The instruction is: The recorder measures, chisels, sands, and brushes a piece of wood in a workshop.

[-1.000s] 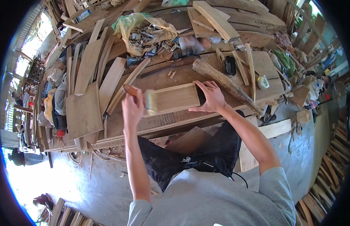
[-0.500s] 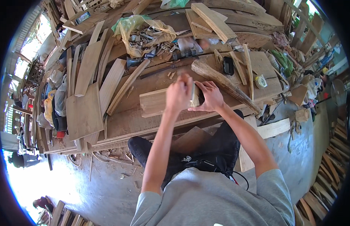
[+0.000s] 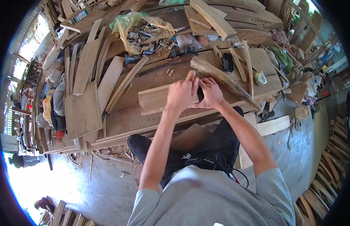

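A short, flat wooden board lies on the bench in front of me. My left hand is closed above the board's right part, its fingers curled round something small and slim. A brownish tip of it seems to show by the fingertips, but the kind is unclear. At the board's right end, my right hand grips it, fingers at the far side and thumb at the near side. The palm and left fingers hide much of that end. Just beyond both hands, a rough wooden stick lies slantwise.
Planks and a square panel lean at the left. Further back sits a plastic bag of metal hardware. A black case and a tape roll lie at the right. Cut lumber is stacked beyond the floor.
My left hand has shifted slightly right over the board and turned, now covering more of its right end. My right hand stays at that end.
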Demonstrator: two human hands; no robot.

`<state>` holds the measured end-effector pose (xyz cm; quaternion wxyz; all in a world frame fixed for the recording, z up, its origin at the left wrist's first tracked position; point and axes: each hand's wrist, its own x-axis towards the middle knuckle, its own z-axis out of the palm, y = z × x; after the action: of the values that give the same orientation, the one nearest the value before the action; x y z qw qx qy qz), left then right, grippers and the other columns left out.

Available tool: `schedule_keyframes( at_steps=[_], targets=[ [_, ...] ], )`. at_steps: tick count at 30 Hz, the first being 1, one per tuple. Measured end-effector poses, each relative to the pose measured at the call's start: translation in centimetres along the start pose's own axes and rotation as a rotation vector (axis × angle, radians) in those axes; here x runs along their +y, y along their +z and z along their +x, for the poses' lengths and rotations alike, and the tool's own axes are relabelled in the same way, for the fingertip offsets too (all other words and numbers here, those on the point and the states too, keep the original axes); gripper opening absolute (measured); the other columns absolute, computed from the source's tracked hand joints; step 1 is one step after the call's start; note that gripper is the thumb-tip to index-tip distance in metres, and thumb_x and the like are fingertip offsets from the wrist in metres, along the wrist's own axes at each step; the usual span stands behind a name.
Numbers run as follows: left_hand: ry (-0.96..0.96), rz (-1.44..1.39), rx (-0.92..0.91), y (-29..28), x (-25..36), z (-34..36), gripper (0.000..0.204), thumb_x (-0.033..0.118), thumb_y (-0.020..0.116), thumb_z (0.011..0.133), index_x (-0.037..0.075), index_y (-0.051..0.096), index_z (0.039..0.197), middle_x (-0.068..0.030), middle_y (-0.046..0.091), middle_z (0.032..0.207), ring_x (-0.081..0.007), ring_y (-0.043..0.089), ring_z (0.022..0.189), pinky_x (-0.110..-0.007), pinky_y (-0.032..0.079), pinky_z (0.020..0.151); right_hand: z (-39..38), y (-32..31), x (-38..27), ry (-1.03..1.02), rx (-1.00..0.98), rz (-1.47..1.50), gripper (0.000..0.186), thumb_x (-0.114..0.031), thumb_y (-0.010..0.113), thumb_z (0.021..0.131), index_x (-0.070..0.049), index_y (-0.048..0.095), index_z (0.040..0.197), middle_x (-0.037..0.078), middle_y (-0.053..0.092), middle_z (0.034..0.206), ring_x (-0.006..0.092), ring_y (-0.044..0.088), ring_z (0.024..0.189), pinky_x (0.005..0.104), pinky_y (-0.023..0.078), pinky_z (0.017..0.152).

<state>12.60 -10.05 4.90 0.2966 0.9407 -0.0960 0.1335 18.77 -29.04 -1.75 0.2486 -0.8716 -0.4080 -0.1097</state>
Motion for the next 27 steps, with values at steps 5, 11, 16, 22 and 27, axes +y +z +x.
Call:
schedule_keyframes(
  at_steps=[5, 11, 16, 22, 27],
  targets=[
    [-0.153, -0.056, 0.101, -0.2, -1.6, -0.6, 0.034, 0.035, 0.049, 0.114, 0.003, 0.061, 0.110, -0.0194, 0.073, 0.072, -0.0417, 0.075, 0.066, -0.055, 0.061, 0.063, -0.1, 0.1, -0.1, -0.032, 0.026, -0.044, 0.125, -0.088, 0.083, 0.063, 0.002, 0.058, 0.146, 0.022, 0.072, 0.123, 0.0401, 0.068, 0.119, 0.0494, 0.049, 0.113],
    [-0.408, 0.175, 0.298, -9.0, -8.7, -5.9, 0.047, 0.042, 0.047, 0.116, 0.002, 0.069, 0.106, -0.0147, 0.073, 0.068, -0.0328, 0.077, 0.065, -0.051, 0.062, 0.062, 0.1, -0.5, -0.6, 0.040, -0.012, 0.000, 0.123, -0.085, 0.085, 0.063, 0.000, 0.057, 0.148, 0.023, 0.071, 0.127, 0.0412, 0.066, 0.122, 0.0504, 0.048, 0.113],
    [-0.310, 0.235, 0.012, -5.2, -4.9, -2.9, 0.032, 0.036, 0.045, 0.117, 0.008, 0.060, 0.124, -0.0117, 0.072, 0.065, -0.0294, 0.072, 0.055, -0.043, 0.059, 0.047, -0.1, -0.3, -0.4, 0.035, -0.009, -0.010, 0.124, -0.086, 0.085, 0.063, 0.001, 0.057, 0.147, 0.023, 0.071, 0.126, 0.0404, 0.067, 0.121, 0.0492, 0.048, 0.114],
    [-0.061, -0.181, 0.214, 2.5, 0.0, -0.7, 0.027, 0.030, 0.057, 0.113, 0.004, 0.060, 0.121, -0.0172, 0.068, 0.064, -0.0403, 0.072, 0.058, -0.052, 0.058, 0.054, 0.1, 0.3, 0.4, -0.064, 0.016, -0.031, 0.121, -0.084, 0.086, 0.064, 0.000, 0.058, 0.146, 0.022, 0.072, 0.125, 0.0401, 0.067, 0.121, 0.0489, 0.049, 0.113],
    [-0.427, -0.188, 0.227, -3.0, -4.9, -7.3, 0.035, 0.037, 0.061, 0.112, 0.006, 0.069, 0.097, -0.0180, 0.070, 0.068, -0.0392, 0.073, 0.062, -0.050, 0.056, 0.055, 0.0, 0.0, -0.1, 0.031, -0.024, -0.001, 0.118, -0.078, 0.090, 0.063, -0.001, 0.057, 0.147, 0.022, 0.071, 0.125, 0.0414, 0.066, 0.120, 0.0502, 0.049, 0.111]
  ],
)
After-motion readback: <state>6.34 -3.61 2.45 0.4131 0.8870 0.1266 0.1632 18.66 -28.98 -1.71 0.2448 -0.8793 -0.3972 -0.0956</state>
